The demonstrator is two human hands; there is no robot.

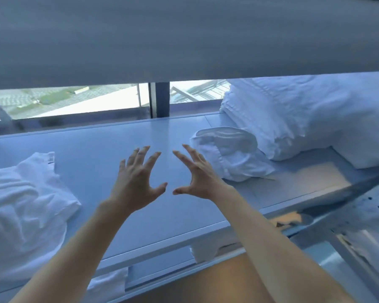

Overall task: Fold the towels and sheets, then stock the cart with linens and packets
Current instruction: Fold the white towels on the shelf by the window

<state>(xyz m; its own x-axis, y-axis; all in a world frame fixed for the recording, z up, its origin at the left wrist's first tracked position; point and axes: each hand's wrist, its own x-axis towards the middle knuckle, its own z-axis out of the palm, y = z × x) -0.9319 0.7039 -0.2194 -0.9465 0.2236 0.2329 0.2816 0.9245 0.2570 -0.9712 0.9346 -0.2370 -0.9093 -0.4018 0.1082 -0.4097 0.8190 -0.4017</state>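
Towels are lying at both ends of the bench [101, 158]: a crumpled towel [24, 206] at the left, a rumpled bundle [228, 154] and a tall folded stack [304, 114] at the right. The left hand [138, 176] and right hand [197, 173] are hovering between them, fingers spread, gripping nothing. Reaching for the bundle could be nudging the stack askew, since they are touching. A grey blind [184, 36] is hiding the upper view, and what may be linen below the bench edge is cut off.
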